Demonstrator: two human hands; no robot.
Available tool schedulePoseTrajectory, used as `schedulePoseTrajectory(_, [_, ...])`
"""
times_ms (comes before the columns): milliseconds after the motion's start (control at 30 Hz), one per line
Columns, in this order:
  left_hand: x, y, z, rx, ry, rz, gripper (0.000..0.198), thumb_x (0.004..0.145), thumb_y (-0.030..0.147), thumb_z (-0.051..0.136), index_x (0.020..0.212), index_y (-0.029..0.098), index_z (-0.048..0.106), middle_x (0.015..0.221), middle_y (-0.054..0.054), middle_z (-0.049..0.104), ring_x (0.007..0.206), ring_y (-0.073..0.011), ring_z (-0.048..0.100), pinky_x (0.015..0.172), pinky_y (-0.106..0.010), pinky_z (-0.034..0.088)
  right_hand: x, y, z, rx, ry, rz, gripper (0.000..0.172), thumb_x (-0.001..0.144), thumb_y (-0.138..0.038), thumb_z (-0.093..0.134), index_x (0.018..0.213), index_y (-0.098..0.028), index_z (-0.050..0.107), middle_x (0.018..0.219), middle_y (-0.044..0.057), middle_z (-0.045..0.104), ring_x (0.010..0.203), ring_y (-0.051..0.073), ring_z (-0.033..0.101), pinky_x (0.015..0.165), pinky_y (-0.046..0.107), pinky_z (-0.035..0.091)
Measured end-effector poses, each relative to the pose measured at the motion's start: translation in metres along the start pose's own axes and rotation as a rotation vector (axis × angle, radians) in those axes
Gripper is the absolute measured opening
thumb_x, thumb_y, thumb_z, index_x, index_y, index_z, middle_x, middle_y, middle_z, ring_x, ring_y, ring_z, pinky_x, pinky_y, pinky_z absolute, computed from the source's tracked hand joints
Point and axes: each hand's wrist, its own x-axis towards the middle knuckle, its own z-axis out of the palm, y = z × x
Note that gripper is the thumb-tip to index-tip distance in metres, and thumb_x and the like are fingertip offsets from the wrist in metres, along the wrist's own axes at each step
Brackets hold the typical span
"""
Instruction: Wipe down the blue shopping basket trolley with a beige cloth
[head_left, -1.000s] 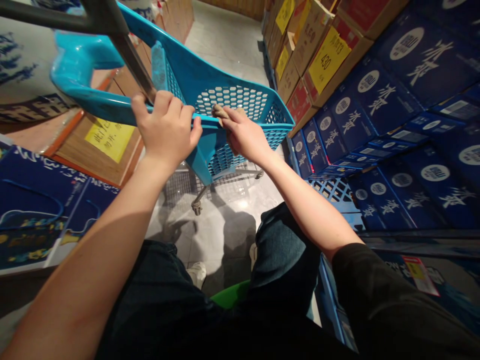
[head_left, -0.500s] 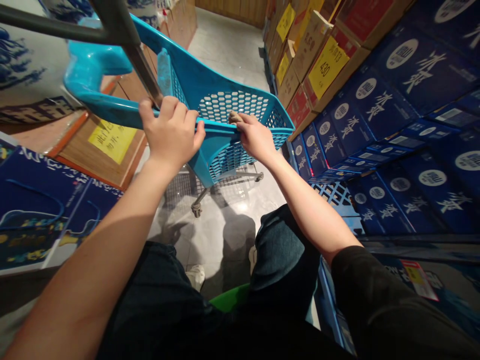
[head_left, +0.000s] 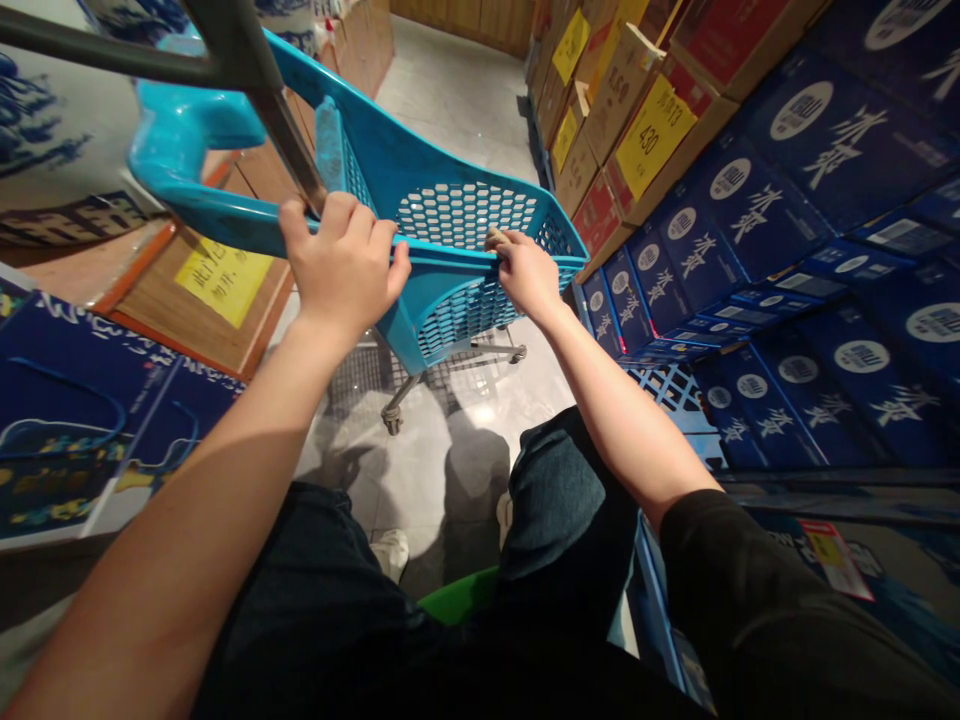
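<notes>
A light-blue plastic shopping cart with honeycomb holes in its sides stands tilted in view before me. My left hand grips the cart's near rim beside the grey metal post, fingers bent over the edge. Further along that same rim, my right hand pinches a small tan crumpled cloth and presses it against the top edge. Most of the cloth is hidden by the fingers. Metal legs with casters show beneath the basket.
Stacked dark-blue cartons line the right side, with brown boxes and a yellow price sign beyond. At left are a blue-and-white jar, a wooden box and blue packages. A green seat edge shows between my legs.
My right hand has slid a little to the right along the cart's rim with the cloth. My left hand and the cart have stayed in place.
</notes>
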Motion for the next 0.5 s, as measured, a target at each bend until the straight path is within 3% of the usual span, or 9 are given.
schedulePoseTrajectory(133, [0.000, -0.003, 0.003, -0.055, 0.040, 0.072, 0.045, 0.098, 0.051, 0.046, 0.136, 0.041, 0.068, 0.132, -0.006, 0.075, 0.149, -0.0447, 0.042, 0.122, -0.080, 0.013, -0.009, -0.028, -0.003, 0.050, 0.012, -0.196, 0.061, 0.095, -0.013, 0.040, 0.152, -0.023, 0.060, 0.170, 0.006, 0.046, 0.150, 0.030, 0.051, 0.114, 0.049, 0.055])
schedulePoseTrajectory(200, [0.000, -0.005, 0.004, -0.050, 0.051, 0.066, 0.045, 0.100, 0.051, 0.043, 0.135, 0.040, 0.069, 0.132, -0.006, 0.075, 0.147, -0.0450, 0.044, 0.121, -0.081, 0.013, -0.009, -0.029, -0.006, 0.080, -0.002, -0.258, 0.063, 0.095, -0.014, 0.041, 0.155, -0.026, 0.058, 0.172, 0.004, 0.044, 0.152, 0.028, 0.049, 0.117, 0.049, 0.053])
schedulePoseTrajectory(300, [0.000, -0.006, 0.004, -0.019, 0.032, 0.031, 0.046, 0.101, 0.051, 0.040, 0.133, 0.040, 0.070, 0.133, -0.007, 0.073, 0.146, -0.0447, 0.045, 0.121, -0.081, 0.014, -0.002, -0.008, -0.008, 0.125, -0.016, -0.263, 0.060, 0.096, -0.015, 0.041, 0.151, -0.027, 0.063, 0.168, 0.004, 0.050, 0.150, 0.028, 0.052, 0.119, 0.050, 0.051])
schedulePoseTrajectory(400, [0.000, -0.009, 0.005, -0.038, 0.016, 0.062, 0.050, 0.095, 0.055, 0.048, 0.140, 0.042, 0.066, 0.133, -0.006, 0.073, 0.150, -0.0451, 0.040, 0.122, -0.079, 0.013, 0.007, 0.023, -0.004, 0.137, 0.008, -0.171, 0.054, 0.098, -0.018, 0.039, 0.142, -0.022, 0.069, 0.159, 0.009, 0.059, 0.144, 0.030, 0.057, 0.116, 0.052, 0.052])
schedulePoseTrajectory(500, [-0.001, -0.013, 0.009, -0.067, 0.055, 0.107, 0.054, 0.092, 0.057, 0.050, 0.142, 0.043, 0.064, 0.129, -0.006, 0.075, 0.151, -0.0437, 0.038, 0.123, -0.078, 0.013, 0.010, 0.034, 0.003, 0.115, 0.022, -0.101, 0.051, 0.098, -0.020, 0.041, 0.140, -0.019, 0.070, 0.152, 0.013, 0.063, 0.137, 0.034, 0.061, 0.113, 0.055, 0.054])
